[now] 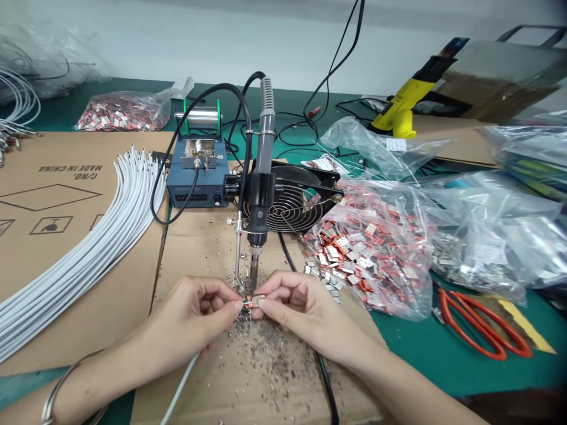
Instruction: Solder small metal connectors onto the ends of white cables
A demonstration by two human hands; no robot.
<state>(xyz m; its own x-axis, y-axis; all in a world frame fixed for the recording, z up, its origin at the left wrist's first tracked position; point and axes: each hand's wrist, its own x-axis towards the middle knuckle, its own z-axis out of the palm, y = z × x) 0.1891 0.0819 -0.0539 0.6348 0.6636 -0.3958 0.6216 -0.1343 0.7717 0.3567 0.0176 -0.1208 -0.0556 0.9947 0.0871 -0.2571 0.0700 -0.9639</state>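
Note:
Under the tip of an upright soldering iron (259, 206), my two hands meet. My left hand (208, 310) is closed in a pinch on the end of a white cable (179, 386), which hangs down below it. My right hand (292, 304) pinches a small orange and silver connector (253, 302) between thumb and fingers. The cable end and the connector are at the iron's tip; the exact contact is too small to tell. A thin metal feed tube (238, 260) comes down beside the iron.
A bundle of white cables (101, 242) lies on cardboard at left. Behind are a blue soldering unit (197, 183) and a black fan (292, 203). On the right are a bag of connectors (372, 248), orange-handled scissors (482, 324) and a yellow heat gun (405, 103).

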